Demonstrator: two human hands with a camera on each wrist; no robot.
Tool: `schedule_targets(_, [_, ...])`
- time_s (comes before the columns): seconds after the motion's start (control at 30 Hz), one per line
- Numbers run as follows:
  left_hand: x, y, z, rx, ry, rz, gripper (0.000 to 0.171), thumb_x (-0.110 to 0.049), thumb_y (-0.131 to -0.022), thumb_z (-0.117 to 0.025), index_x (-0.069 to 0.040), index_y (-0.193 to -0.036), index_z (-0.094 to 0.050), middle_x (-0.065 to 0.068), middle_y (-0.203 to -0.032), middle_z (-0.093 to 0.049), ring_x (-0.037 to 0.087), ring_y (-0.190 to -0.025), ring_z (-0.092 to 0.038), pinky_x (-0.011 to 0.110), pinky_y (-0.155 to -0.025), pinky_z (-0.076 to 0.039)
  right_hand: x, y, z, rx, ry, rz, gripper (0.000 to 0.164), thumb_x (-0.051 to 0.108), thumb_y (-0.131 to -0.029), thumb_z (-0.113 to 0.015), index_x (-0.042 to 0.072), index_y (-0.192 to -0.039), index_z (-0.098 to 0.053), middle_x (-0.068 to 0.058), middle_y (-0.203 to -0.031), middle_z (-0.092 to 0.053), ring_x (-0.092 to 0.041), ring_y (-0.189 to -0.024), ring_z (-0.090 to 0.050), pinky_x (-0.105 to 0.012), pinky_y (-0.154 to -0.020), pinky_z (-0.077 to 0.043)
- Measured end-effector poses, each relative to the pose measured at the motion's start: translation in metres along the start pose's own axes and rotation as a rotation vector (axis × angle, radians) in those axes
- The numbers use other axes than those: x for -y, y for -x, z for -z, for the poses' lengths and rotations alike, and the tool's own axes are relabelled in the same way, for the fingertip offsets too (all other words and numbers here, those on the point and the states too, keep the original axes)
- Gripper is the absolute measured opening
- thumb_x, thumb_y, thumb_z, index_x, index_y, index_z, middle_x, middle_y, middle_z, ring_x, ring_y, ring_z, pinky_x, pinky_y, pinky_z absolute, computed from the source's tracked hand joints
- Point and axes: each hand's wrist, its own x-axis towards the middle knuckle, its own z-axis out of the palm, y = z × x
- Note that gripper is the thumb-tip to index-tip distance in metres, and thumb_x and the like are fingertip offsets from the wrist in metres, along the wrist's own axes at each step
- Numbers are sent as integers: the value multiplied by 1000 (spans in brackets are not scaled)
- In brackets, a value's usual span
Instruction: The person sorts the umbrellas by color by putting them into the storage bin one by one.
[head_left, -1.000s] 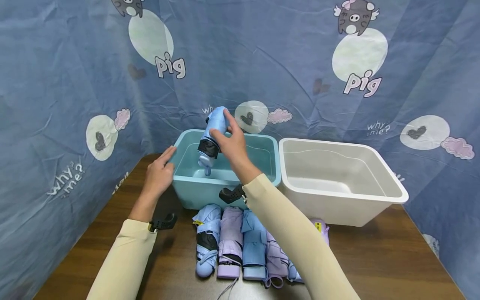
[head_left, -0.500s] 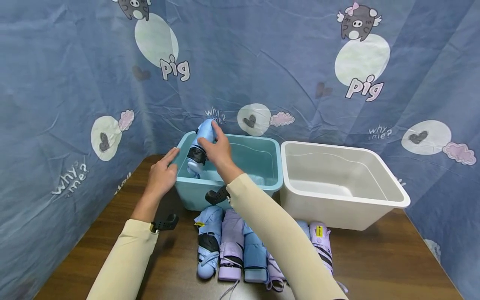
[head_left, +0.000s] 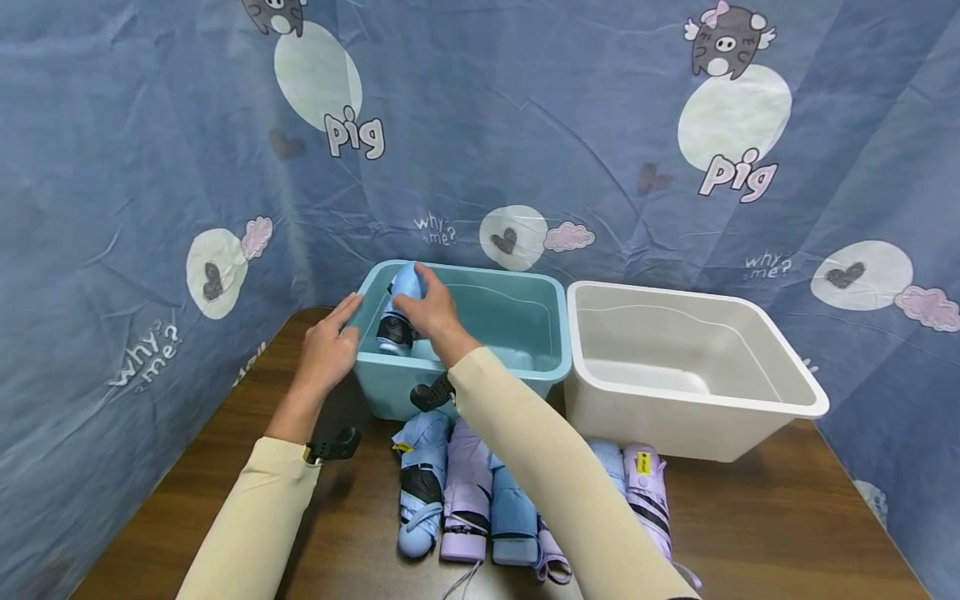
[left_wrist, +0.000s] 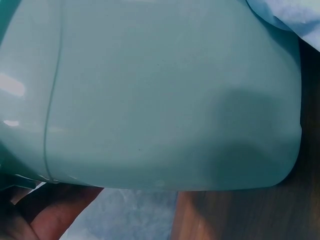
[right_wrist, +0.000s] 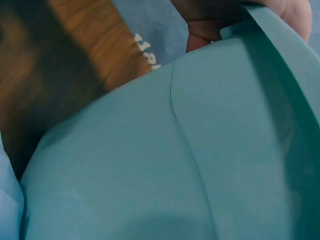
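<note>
In the head view my right hand (head_left: 437, 314) grips a folded light-blue umbrella (head_left: 395, 327) with a black band. It holds the umbrella steeply tilted, handle down, inside the left end of a teal bin (head_left: 517, 312). My left hand (head_left: 327, 348) holds that bin's left rim, with two fingers lying along the edge. Seen from the right wrist, the left hand (right_wrist: 210, 17) has the rim between its fingers and thumb. The left wrist view is mostly the bin's outer wall (left_wrist: 150, 100), with part of a finger (left_wrist: 57, 212) below it.
A white bin (head_left: 682, 400) stands right beside the teal one. Several folded umbrellas lie in a row in front, among them a blue one (head_left: 422, 487), a purple one (head_left: 467, 492) and another purple one (head_left: 647, 492). My right sleeve (head_left: 555, 467) covers part of this row.
My right hand has moved left and down, lowering the blue umbrella from above the teal bin into its left end. My left hand has stayed on the rim.
</note>
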Motion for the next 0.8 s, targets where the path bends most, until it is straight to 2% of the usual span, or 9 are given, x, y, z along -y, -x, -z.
schedule_targets(0.23, [-2,-4,-2,14,-14,-9,57,-7,-90,-38,-14,-146,-44,1,-153,-37,33,-138,-33,53,-105,-32,-5,-5,5,65,12,-84,70,16,-83,-69,31,-147,-42,-10,-144,-45,-29,-112,-52,-42,-87,-48])
schedule_targets(0.5, [-4,-3,-4,25,1,2,57,-6,-91,-39,-15,-146,-44,0,-153,-37,33,-140,-31,52,-107,-29,-8,-6,10,78,-5,-207,74,12,-85,-69,30,-149,-38,-13,-146,-41,-31,-118,-49,-43,-89,-48])
schedule_targets(0.63, [-1,-2,-3,15,7,5,57,-6,-90,-39,-14,-146,-45,0,-152,-38,32,-139,-32,52,-108,-29,-9,-4,8,86,53,-205,72,13,-85,-70,28,-149,-39,-14,-146,-40,-31,-120,-47,-43,-92,-46])
schedule_targets(0.8, [1,0,-1,2,-3,5,56,-6,-90,-40,-14,-145,-46,1,-152,-39,32,-139,-32,51,-107,-29,-7,1,4,109,198,-149,69,20,-84,-71,26,-147,-43,-11,-144,-45,-30,-123,-44,-41,-97,-43])
